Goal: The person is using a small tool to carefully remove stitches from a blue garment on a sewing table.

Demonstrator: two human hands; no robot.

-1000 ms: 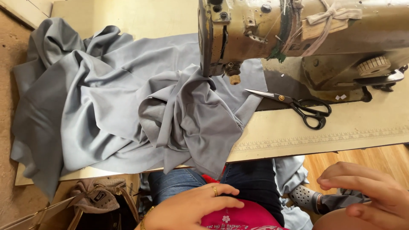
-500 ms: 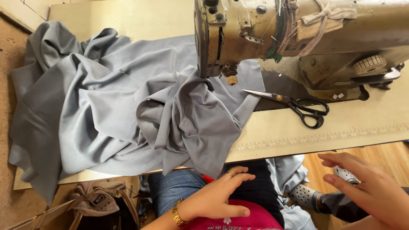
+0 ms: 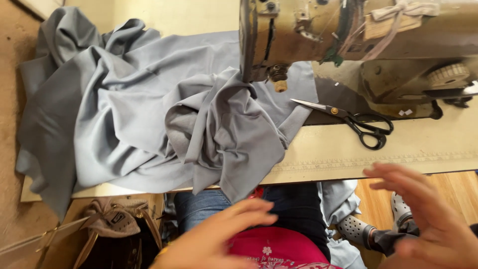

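Observation:
A crumpled grey-blue fabric (image 3: pixel 149 114) lies heaped over the left half of the sewing table (image 3: pixel 378 154), bunched under the head of an old beige sewing machine (image 3: pixel 348 35). Black-handled scissors (image 3: pixel 353 119) lie on the machine bed to the right of the needle. My left hand (image 3: pixel 219 239) hovers over my lap, below the table's front edge, fingers spread, holding nothing. My right hand (image 3: pixel 423 214) is raised at the lower right, blurred, fingers apart and empty, just below the table edge.
A brown bag (image 3: pixel 107 224) with straps sits on the floor at the lower left. My lap shows jeans and a pink garment (image 3: pixel 284 249). More grey fabric (image 3: pixel 338 199) hangs beside my knee, and a grey perforated clog (image 3: pixel 353 229) rests on the wooden floor.
Both hands have lifted and moved up toward the table edge, fingers spreading. The left hand has left the pink garment. The fabric and scissors have not moved.

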